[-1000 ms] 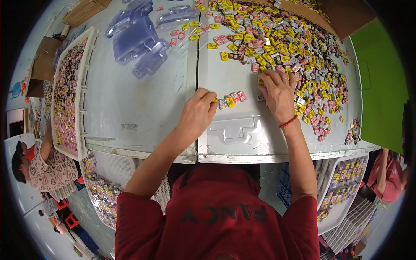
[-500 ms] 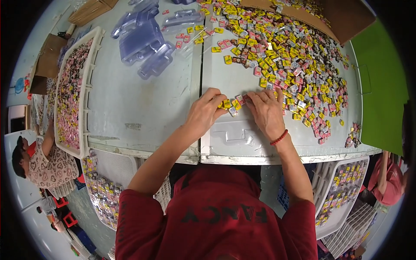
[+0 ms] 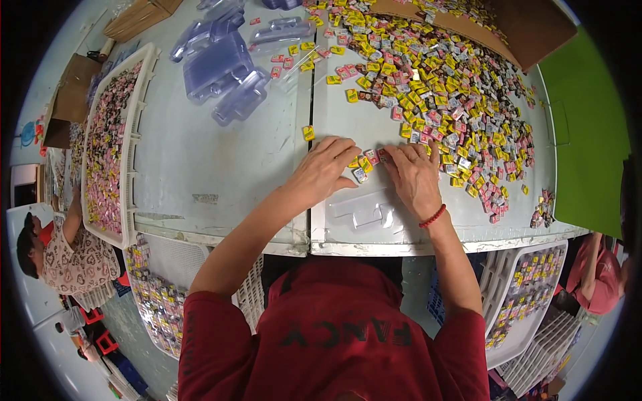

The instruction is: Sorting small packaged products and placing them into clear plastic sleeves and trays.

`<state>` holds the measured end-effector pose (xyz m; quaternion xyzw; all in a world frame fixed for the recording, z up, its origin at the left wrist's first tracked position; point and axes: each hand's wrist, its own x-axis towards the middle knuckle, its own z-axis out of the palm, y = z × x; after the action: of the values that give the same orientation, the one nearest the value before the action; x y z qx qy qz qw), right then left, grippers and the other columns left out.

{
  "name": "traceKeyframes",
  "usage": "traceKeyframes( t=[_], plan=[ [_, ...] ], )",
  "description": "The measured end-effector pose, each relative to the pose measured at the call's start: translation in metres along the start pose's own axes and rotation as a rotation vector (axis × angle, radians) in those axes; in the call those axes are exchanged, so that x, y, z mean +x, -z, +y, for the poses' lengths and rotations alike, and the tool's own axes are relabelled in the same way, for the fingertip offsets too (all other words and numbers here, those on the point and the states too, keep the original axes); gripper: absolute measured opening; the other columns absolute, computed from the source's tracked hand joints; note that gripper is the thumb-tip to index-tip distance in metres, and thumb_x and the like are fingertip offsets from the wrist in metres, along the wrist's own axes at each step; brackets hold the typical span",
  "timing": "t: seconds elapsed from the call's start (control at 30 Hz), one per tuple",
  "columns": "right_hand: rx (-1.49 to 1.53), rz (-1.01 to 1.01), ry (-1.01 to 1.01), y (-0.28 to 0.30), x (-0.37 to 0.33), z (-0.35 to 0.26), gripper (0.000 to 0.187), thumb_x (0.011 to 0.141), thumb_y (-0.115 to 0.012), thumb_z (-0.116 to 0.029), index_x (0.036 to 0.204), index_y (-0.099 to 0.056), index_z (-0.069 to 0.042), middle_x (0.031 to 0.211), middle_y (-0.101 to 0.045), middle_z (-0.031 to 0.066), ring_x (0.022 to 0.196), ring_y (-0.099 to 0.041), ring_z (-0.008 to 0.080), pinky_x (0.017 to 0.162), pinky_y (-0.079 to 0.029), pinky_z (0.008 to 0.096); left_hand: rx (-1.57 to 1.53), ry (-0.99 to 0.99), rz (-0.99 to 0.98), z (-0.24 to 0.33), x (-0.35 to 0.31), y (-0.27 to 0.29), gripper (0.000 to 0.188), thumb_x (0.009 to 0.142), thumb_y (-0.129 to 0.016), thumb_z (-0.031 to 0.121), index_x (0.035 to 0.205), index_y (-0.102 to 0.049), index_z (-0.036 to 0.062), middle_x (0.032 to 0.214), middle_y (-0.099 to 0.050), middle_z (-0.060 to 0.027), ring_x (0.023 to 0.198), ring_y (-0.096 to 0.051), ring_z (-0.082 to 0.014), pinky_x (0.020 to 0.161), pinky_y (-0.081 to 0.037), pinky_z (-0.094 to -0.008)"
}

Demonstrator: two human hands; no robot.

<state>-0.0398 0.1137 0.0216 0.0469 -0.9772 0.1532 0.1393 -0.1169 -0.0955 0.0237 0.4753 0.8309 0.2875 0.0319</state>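
Over the seam of the white table, my left hand (image 3: 325,168) is spread, thumb apart from the fingers. Its fingertips touch a small yellow block (image 3: 354,162) at the end of a short cluster. Beside it lie another yellow block (image 3: 365,164) and a whitish one (image 3: 360,175). My right hand (image 3: 416,175), with a red beaded bracelet, pinches a small pink block (image 3: 383,155) at the cluster's right end. A lone yellow block (image 3: 308,133) rests beyond my left hand. Below the cluster, a clear plastic blister shell (image 3: 364,210) lies between my wrists.
A large heap of small coloured blocks (image 3: 455,107) spreads across the far right, by a cardboard box (image 3: 535,30). Clear bluish plastic shells (image 3: 224,67) are piled at far left. A white crate (image 3: 137,127) of blocks stands left. Other people work at both sides.
My left hand has let go of a yellow block, which now lies beyond it, and its fingers have spread. The clear shell has shifted slightly. My right hand has barely moved.
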Motion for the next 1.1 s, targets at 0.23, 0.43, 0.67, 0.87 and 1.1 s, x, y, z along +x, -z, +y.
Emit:
traceKeyframes(
  t=[0.23, 0.43, 0.67, 0.87, 1.1],
  plan=[
    [0.004, -0.017, 0.003, -0.001, 0.0, 0.004, 0.026, 0.084, -0.065, -0.015, 0.11, -0.064, -0.01, 0.099, -0.064, 0.0062, 0.099, -0.058, 0.0259, 0.102, -0.03, 0.0559, -0.037, 0.052, 0.077, 0.011, 0.002, -0.02, 0.057, 0.067, -0.079, 0.016, 0.116, -0.055, -0.0016, 0.118, -0.053, -0.0134, 0.11, -0.05, -0.0326, 0.094, -0.043, -0.0398],
    [0.002, 0.005, 0.002, -0.002, 0.0, 0.002, 0.026, 0.085, -0.065, -0.016, 0.11, -0.064, -0.01, 0.098, -0.064, 0.0061, 0.098, -0.058, 0.0259, 0.102, -0.03, 0.0563, -0.02, 0.05, 0.143, 0.004, 0.004, -0.018, 0.052, 0.068, -0.078, 0.016, 0.113, -0.057, 0.0017, 0.113, -0.055, -0.0122, 0.106, -0.052, -0.0326, 0.089, -0.046, -0.0395],
    [0.029, -0.001, -0.019, -0.001, -0.001, 0.003, 0.026, 0.085, -0.065, -0.017, 0.11, -0.064, -0.01, 0.098, -0.063, 0.0057, 0.099, -0.057, 0.0255, 0.102, -0.03, 0.0568, -0.033, 0.076, 0.219, -0.007, 0.002, -0.018, 0.045, 0.066, -0.079, 0.013, 0.106, -0.06, 0.0026, 0.104, -0.057, -0.0093, 0.099, -0.054, -0.0284, 0.086, -0.048, -0.0373],
    [0.023, 0.016, -0.013, -0.003, -0.003, 0.003, 0.027, 0.084, -0.066, -0.017, 0.11, -0.063, -0.01, 0.099, -0.063, 0.0054, 0.1, -0.057, 0.0253, 0.102, -0.029, 0.0574, 0.028, 0.068, 0.169, -0.011, -0.009, -0.011, 0.038, 0.066, -0.079, 0.014, 0.099, -0.063, 0.0032, 0.093, -0.059, -0.0072, 0.091, -0.056, -0.0256, 0.08, -0.049, -0.0355],
    [0.005, -0.028, -0.036, -0.002, -0.002, 0.002, 0.03, 0.081, -0.068, -0.015, 0.11, -0.063, -0.01, 0.098, -0.065, 0.0049, 0.101, -0.057, 0.025, 0.104, -0.027, 0.0579, 0.05, 0.172, 0.21, 0.006, -0.006, -0.015, 0.035, 0.07, -0.077, 0.017, 0.098, -0.063, 0.0023, 0.085, -0.06, -0.0103, 0.082, -0.059, -0.0291, 0.072, -0.051, -0.0379]
  ],
)
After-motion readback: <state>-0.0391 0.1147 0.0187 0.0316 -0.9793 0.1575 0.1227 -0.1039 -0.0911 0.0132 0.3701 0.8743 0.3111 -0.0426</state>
